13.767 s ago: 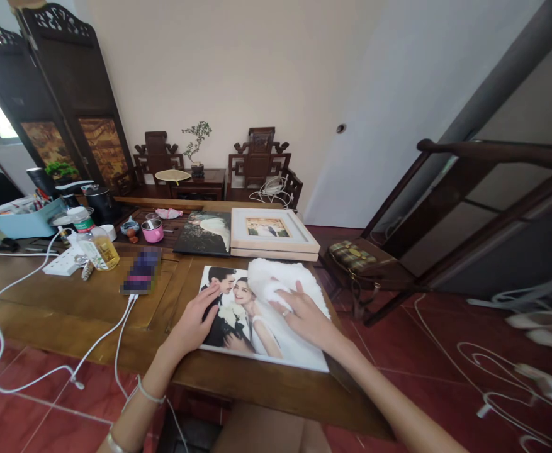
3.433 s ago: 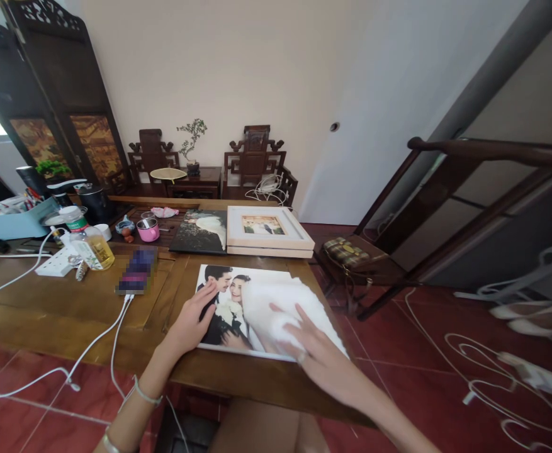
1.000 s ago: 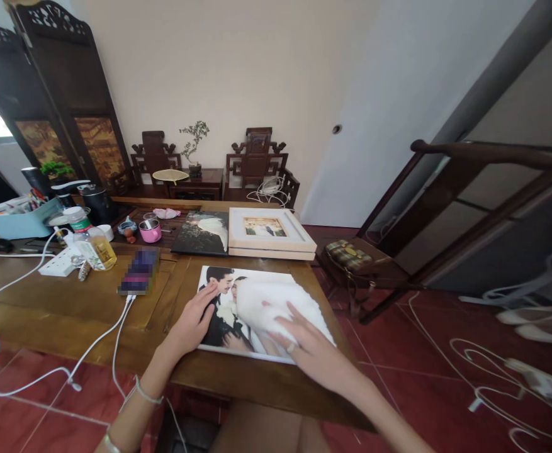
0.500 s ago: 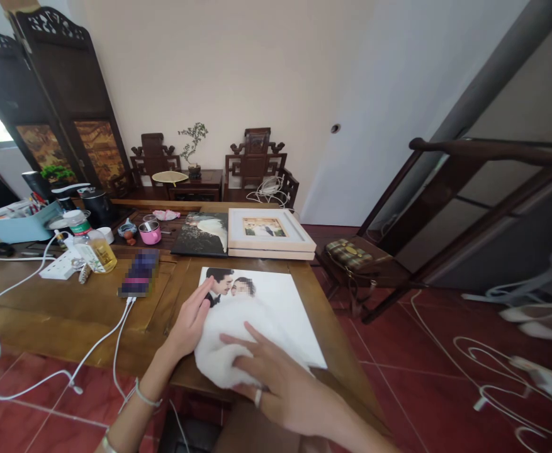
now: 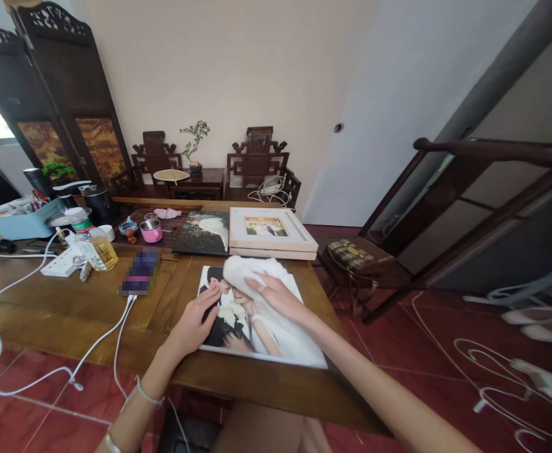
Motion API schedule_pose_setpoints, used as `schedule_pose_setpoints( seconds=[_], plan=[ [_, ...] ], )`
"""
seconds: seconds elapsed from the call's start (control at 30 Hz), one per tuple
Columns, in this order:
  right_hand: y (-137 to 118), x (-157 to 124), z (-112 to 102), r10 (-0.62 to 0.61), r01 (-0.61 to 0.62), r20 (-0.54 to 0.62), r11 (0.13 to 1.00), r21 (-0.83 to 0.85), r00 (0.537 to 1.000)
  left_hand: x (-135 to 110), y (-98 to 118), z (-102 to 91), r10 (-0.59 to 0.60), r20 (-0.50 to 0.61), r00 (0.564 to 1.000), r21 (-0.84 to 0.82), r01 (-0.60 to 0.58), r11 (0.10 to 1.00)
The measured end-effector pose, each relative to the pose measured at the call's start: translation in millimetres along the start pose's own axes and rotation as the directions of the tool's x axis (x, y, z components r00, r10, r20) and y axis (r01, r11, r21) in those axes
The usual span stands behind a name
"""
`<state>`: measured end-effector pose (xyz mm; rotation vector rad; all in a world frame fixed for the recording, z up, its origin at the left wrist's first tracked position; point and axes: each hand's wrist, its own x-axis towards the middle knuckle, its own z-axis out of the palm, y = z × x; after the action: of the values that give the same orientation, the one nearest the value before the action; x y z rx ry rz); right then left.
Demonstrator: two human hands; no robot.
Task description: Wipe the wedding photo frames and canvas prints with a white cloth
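A wedding photo panel lies flat on the wooden table in front of me, showing a couple on a white ground. My left hand rests on the panel's left side, fingers stretched out. On the panel's far part, my right hand presses down on a fluffy white cloth and keeps hold of it. The cloth covers the top of the picture and overhangs the panel's far edge. Part of the cloth is hidden under my right hand.
Behind the panel are a white picture frame and a dark photo panel. To the left lie a phone with cables, a bottle, a power strip and a pink cup. A chair holding a checked bag stands right.
My right hand has moved the white cloth from the panel's near part to its far edge, uncovering the lower picture. My left hand has stayed almost in place.
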<state>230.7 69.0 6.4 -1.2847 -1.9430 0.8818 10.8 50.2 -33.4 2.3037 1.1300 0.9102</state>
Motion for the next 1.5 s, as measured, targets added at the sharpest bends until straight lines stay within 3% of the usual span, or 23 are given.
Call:
schedule_pose_setpoints(
  seconds=[0.1, 0.23, 0.33, 0.47, 0.57, 0.7, 0.9, 1.03, 1.13, 1.3, 1.5],
  plan=[
    [-6, 30, 17, 0.01, -0.012, 0.032, 0.999, 0.049, 0.999, 0, 0, -0.5, -0.003, 0.01, 1.0, 0.003, 0.003, 1.0],
    [-1, 37, 30, 0.023, -0.024, 0.038, 1.0, 0.015, 0.999, -1, -1, 0.0, -0.002, 0.004, 1.0, 0.002, 0.002, 1.0],
    [9, 25, 17, 0.02, -0.02, 0.009, 0.999, -0.038, 1.0, -2, -2, 0.4, 0.003, 0.002, 1.0, -0.001, -0.003, 1.0],
    [34, 6, -14, 0.084, -0.091, -0.063, 0.988, -0.126, 0.994, -2, -1, 0.1, -0.015, 0.014, 1.0, 0.003, 0.015, 1.0],
    [55, -12, -31, 0.171, -0.192, -0.133, 0.966, -0.172, 0.976, -2, 0, 0.0, -0.023, 0.016, 1.0, 0.005, 0.023, 1.0],
    [59, -51, -28, 0.185, -0.217, -0.149, 0.945, -0.245, 0.971, -2, -1, 1.3, -0.011, 0.008, 1.0, 0.0, 0.011, 1.0],
    [12, -135, -5, 0.013, 0.001, 0.041, 0.945, -0.328, 0.999, -4, -4, 3.8, -0.016, -0.006, 1.0, 0.007, 0.016, 1.0],
    [-5, -156, -4, -0.007, 0.067, 0.195, 0.952, -0.299, 0.981, -3, -3, 3.1, -0.03, 0.004, 1.0, 0.017, 0.03, 0.999],
    [6, -140, -10, 0.046, -0.006, 0.146, 0.964, -0.266, 0.988, -2, -1, 1.2, -0.033, 0.019, 0.999, 0.012, 0.032, 0.999],
    [34, -78, -25, 0.222, -0.213, 0.011, 0.945, -0.247, 0.975, -2, 0, -1.5, -0.035, 0.04, 0.999, 0.018, 0.034, 0.999],
    [55, -15, -34, 0.177, -0.196, -0.098, 0.949, -0.246, 0.979, -2, 0, -1.6, -0.027, 0.038, 0.999, 0.006, 0.027, 1.0]
  ],
)
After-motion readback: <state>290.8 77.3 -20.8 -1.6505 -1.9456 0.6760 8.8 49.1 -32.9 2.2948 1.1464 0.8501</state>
